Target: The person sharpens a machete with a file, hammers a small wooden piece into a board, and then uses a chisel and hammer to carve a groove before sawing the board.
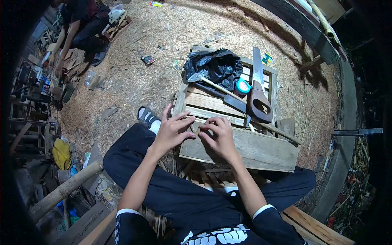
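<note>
My left hand (173, 131) and my right hand (218, 136) meet over the left end of a weathered wooden board (261, 149). Curled fingers and thumbs on both hands come together in a pinch around something small that I cannot make out. Beyond the board is a slatted wooden crate (196, 100). On it lie a crumpled black plastic bag (220, 65), a handsaw (258, 77) with a brown handle, a round turquoise-lidded container (242, 86), a dark flat-bladed tool (234, 103) and a tool with a long wooden handle (218, 87).
Another person (83, 28) crouches at the upper left beside scrap wood. Wood shavings cover the ground (171, 41). A thick pole (67, 190) slants at lower left near a yellow bag (61, 154). A concrete edge (347, 122) curves along the right.
</note>
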{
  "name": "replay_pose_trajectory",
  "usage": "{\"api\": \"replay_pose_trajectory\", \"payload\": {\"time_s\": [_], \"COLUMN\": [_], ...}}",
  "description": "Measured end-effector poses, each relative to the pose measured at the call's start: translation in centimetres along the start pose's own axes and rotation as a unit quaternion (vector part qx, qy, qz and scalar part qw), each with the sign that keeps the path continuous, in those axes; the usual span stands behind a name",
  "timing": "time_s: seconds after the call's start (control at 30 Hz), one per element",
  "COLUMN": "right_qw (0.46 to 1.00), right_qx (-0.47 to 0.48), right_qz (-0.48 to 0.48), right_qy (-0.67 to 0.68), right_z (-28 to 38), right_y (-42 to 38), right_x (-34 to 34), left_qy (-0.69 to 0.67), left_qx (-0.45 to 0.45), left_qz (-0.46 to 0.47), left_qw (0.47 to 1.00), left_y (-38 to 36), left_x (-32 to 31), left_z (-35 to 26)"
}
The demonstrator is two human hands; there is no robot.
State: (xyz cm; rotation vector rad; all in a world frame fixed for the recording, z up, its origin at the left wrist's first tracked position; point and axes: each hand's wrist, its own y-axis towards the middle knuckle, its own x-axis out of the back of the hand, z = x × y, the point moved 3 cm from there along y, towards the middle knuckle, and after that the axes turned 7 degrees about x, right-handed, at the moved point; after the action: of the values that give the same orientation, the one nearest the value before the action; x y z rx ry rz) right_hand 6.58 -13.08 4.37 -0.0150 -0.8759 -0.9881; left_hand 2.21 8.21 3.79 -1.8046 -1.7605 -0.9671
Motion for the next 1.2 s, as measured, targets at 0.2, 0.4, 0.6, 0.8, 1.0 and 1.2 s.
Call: {"api": "replay_pose_trajectory", "payload": {"time_s": [0.2, 0.4, 0.6, 0.8, 1.0, 1.2], "right_qw": [1.0, 1.0, 1.0, 1.0, 1.0, 0.999], "right_qx": [0.002, -0.002, 0.002, -0.002, 0.004, -0.002], "right_qz": [-0.003, -0.001, -0.003, -0.014, -0.013, 0.006], "right_qy": [-0.007, -0.008, -0.003, -0.01, -0.015, 0.036], "right_z": [0.0, -0.1, -0.3, 0.0, 0.1, -0.3], "right_y": [0.1, -0.1, -0.2, -0.1, -0.2, -0.4], "right_x": [0.1, 0.0, -0.1, -0.1, 0.1, 0.9], "left_qy": [-0.009, -0.01, -0.002, 0.0, 0.005, 0.004], "left_qx": [0.019, 0.007, 0.0, 0.005, 0.001, -0.003], "left_qz": [0.003, 0.014, 0.015, 0.008, 0.015, 0.005], "left_qw": [1.0, 1.0, 1.0, 1.0, 1.0, 1.0], "left_y": [0.3, 0.2, 0.2, 0.2, 0.5, 0.5], "left_x": [0.1, 0.2, 0.2, 0.4, 0.4, 1.1], "left_z": [-0.1, 0.2, 0.0, 0.0, 0.0, -0.1]}}
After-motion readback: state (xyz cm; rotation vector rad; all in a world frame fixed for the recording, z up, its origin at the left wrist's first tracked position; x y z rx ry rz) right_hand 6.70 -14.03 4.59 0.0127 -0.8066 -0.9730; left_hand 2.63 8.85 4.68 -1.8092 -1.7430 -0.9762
